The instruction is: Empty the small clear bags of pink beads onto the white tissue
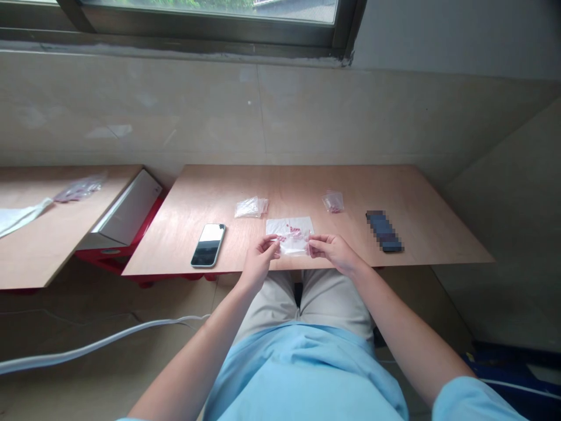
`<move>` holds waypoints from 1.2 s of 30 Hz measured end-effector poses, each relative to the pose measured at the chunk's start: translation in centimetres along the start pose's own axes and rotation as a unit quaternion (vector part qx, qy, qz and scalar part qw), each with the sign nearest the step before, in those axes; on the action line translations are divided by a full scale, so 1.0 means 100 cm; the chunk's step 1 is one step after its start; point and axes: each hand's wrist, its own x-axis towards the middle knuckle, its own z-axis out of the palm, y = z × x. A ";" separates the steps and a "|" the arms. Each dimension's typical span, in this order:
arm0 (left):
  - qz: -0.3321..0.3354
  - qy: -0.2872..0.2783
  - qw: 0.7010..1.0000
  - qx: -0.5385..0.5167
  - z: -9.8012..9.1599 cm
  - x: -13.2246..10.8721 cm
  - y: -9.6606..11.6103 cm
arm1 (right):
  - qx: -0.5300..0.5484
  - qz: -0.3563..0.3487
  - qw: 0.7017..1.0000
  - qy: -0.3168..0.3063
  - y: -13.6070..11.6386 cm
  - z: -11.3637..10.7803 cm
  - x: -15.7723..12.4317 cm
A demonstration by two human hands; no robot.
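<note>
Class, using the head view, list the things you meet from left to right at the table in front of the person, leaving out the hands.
Phone → pile of clear bags → held plastic bag → small bag with reddish contents → dark pixelated object.

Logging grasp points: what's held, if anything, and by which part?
A small clear plastic bag, held at opposite side edges: left hand at its left edge, right hand at its right.
</note>
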 end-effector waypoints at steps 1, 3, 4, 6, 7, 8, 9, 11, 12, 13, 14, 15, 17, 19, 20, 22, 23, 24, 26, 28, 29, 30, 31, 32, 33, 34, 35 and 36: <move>0.012 0.016 1.000 0.016 -0.001 0.000 0.001 | 0.011 0.010 1.000 -0.012 0.000 0.000 -0.001; 0.041 0.042 0.996 0.063 -0.001 -0.002 0.004 | 0.027 0.017 0.999 -0.030 -0.001 0.002 -0.003; 0.054 0.038 0.994 0.089 0.000 -0.004 0.007 | 0.030 0.015 0.999 -0.038 -0.001 0.003 -0.004; 0.061 -0.021 0.990 0.124 0.002 -0.008 0.013 | 0.021 0.009 0.998 -0.057 -0.001 0.007 -0.007; 0.054 -0.071 0.988 0.128 0.004 -0.010 0.017 | 0.010 0.009 0.998 -0.067 -0.001 0.009 -0.008; 0.043 -0.125 0.983 0.124 0.007 -0.013 0.020 | -0.006 0.010 0.997 -0.080 0.000 0.012 -0.009; 0.033 -0.171 0.977 0.118 0.009 -0.016 0.022 | -0.022 0.010 0.995 -0.094 0.001 0.014 -0.011; 0.028 -0.224 0.968 0.110 0.015 -0.022 0.024 | -0.052 0.011 0.991 -0.121 0.005 0.019 -0.013; 0.031 -0.233 0.965 0.113 0.017 -0.024 0.024 | -0.064 0.011 0.989 -0.134 0.007 0.021 -0.014; 0.036 -0.236 0.964 0.118 0.019 -0.026 0.024 | -0.071 0.011 0.987 -0.144 0.009 0.023 -0.014; 0.040 -0.236 0.963 0.123 0.020 -0.028 0.022 | -0.077 0.012 0.985 -0.152 0.011 0.024 -0.015; 0.042 -0.234 0.963 0.128 0.021 -0.029 0.021 | -0.082 0.015 0.984 -0.159 0.012 0.026 -0.015; 0.040 -0.233 0.962 0.136 0.022 -0.029 0.020 | -0.093 0.016 0.979 -0.180 0.013 0.027 -0.016; 0.039 -0.225 0.964 0.138 0.022 -0.029 0.020 | -0.097 0.011 0.974 -0.204 0.011 0.026 -0.016; 0.040 -0.222 0.964 0.138 0.021 -0.028 0.020 | -0.093 0.009 0.973 -0.213 0.010 0.026 -0.017; 0.042 -0.224 0.963 0.143 0.021 -0.027 0.022 | -0.081 0.006 0.971 -0.225 0.008 0.025 -0.016; 0.044 -0.229 0.961 0.149 0.020 -0.026 0.023 | -0.075 0.005 0.971 -0.228 0.008 0.024 -0.016; 0.045 -0.233 0.959 0.154 0.020 -0.025 0.023 | -0.069 0.005 0.971 -0.231 0.008 0.024 -0.015; 0.047 -0.236 0.957 0.164 0.020 -0.024 0.022 | -0.063 0.004 0.971 -0.229 0.010 0.023 -0.013; 0.047 -0.230 0.958 0.165 0.019 -0.023 0.020 | -0.059 0.002 0.974 -0.217 0.013 0.023 -0.011; 0.047 -0.228 0.959 0.164 0.019 -0.023 0.019 | -0.057 0.002 0.976 -0.208 0.014 0.023 -0.011; 0.046 -0.226 0.959 0.163 0.019 -0.023 0.018 | -0.054 0.003 0.978 -0.199 0.014 0.023 -0.010; 0.046 -0.225 0.960 0.162 0.019 -0.023 0.018 | -0.051 0.005 0.980 -0.192 0.015 0.023 -0.011; 0.045 -0.225 0.960 0.161 0.020 -0.023 0.018 | -0.048 0.007 0.981 -0.187 0.014 0.024 -0.011; 0.045 -0.225 0.960 0.161 0.020 -0.024 0.019 | -0.047 0.009 0.981 -0.187 0.014 0.024 -0.012; 0.046 -0.226 0.960 0.161 0.020 -0.025 0.020 | -0.046 0.010 0.981 -0.189 0.013 0.024 -0.013; 0.047 -0.228 0.959 0.160 0.020 -0.025 0.022 | -0.045 0.009 0.980 -0.193 0.012 0.024 -0.014; 0.048 -0.231 0.959 0.158 0.020 -0.026 0.023 | -0.044 0.008 0.980 -0.196 0.011 0.024 -0.015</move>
